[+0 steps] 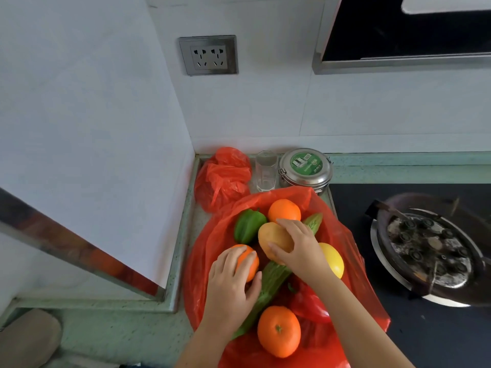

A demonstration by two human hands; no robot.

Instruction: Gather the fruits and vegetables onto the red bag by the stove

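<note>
**Entry: produce on the red bag, by the stove**

- Red bag (pixel 207 243): spread on the surface (pixel 183 229), wall (pixel 106 128) to the left, stove (pixel 398 341) to the right. Thin, soft film; likely to slide and crease if pushed.
- Left hand (pixel 231 285): fingers curled over the left orange (pixel 249 261), which sits on the bag's left-middle.
- Right hand (pixel 300 251): fingers wrapped round the potato (pixel 273 240) at the centre of the pile.
- Also on the bag: far orange (pixel 284 209), near orange (pixel 279 330), green pepper (pixel 248 225), long gourd (pixel 268 282), yellow fruit (pixel 333 258). A 2nd green gourd shows just past the right hand.
- Handling, as judged: the 3 oranges and the potato are firm, light and round, and apt to roll. Cup them across the widest part. The gourd is stiff and best taken mid-length.
- Edges: the bag's right edge lies over the stove top, with the burner close by. The near edge runs out of view.
- Room: a bunched bag (pixel 223 176), a glass (pixel 265 171) and a steel tin (pixel 305 166) crowd the far side. The glass looks easy to tip. Open room lies only toward the near-left.
</note>
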